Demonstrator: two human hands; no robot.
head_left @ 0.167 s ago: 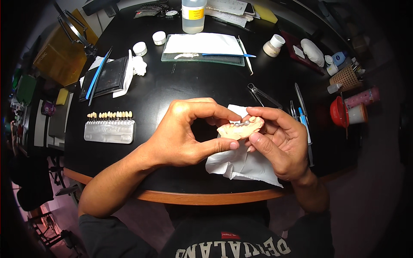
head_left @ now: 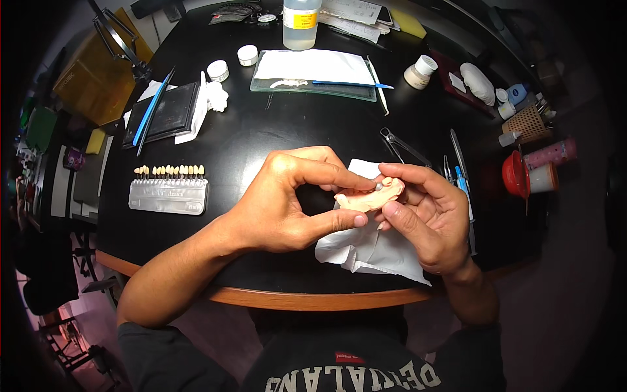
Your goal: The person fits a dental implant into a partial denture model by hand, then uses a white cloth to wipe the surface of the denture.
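Between my two hands is a peach-coloured dental cast [head_left: 363,201], raised above the table. Grey metal crowns [head_left: 379,187] sit along its top, partly hidden behind a fingertip. My left hand [head_left: 287,199] is closed in a pinch: its index fingertip presses on the crowns and its thumb lies at the cast's lower edge. At the cast's other end, my right hand [head_left: 431,219] grips it between thumb and fingers. Below them a crumpled white paper tissue [head_left: 356,251] lies on the black table.
A tooth shade guide [head_left: 168,195] lies at the left, a black box [head_left: 166,111] behind it. Farther back are a glass slab [head_left: 313,90] and a clear bottle [head_left: 300,26]. Calipers [head_left: 401,144] and slim tools [head_left: 460,173] lie right of my hands.
My left index finger has slid forward over the metal crowns and now covers more of them. The whole view has shifted slightly; my right hand keeps its hold.
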